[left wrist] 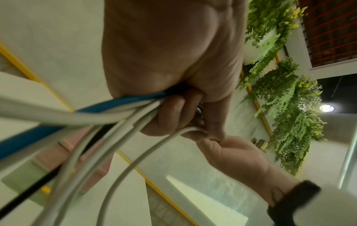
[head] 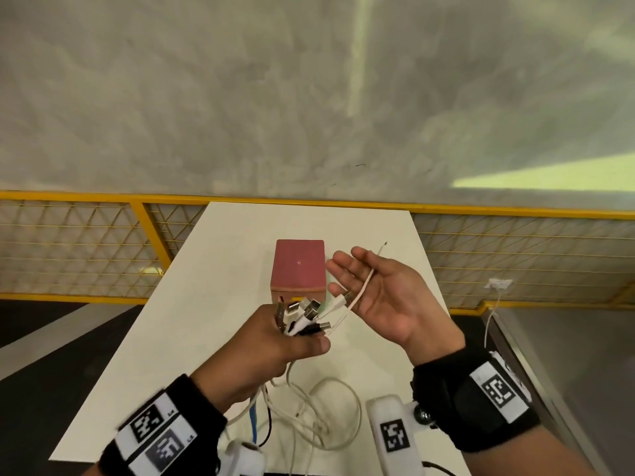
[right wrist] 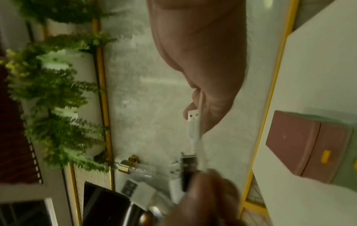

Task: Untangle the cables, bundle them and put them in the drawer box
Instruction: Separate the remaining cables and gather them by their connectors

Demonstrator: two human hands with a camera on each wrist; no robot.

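My left hand (head: 275,341) grips a bunch of cable ends (head: 300,316), white and black USB plugs fanning out above the fist. In the left wrist view its fingers (left wrist: 173,119) curl round white, blue and black cables (left wrist: 119,122). The cables' slack (head: 323,417) hangs in loose loops onto the table. My right hand (head: 374,290) is palm up with straight fingers; a thin pale cable (head: 366,286) lies across it, and a white USB plug (head: 338,302) touches its fingers (right wrist: 212,107). The pink drawer box (head: 299,269), with a yellow handle, stands shut just behind both hands.
The white table (head: 206,304) is narrow, with its edges close on both sides. A yellow railing with mesh (head: 86,249) runs behind it. A white wall socket with a cord (head: 498,285) is at the right. Green plants (left wrist: 286,99) hang beyond the rail.
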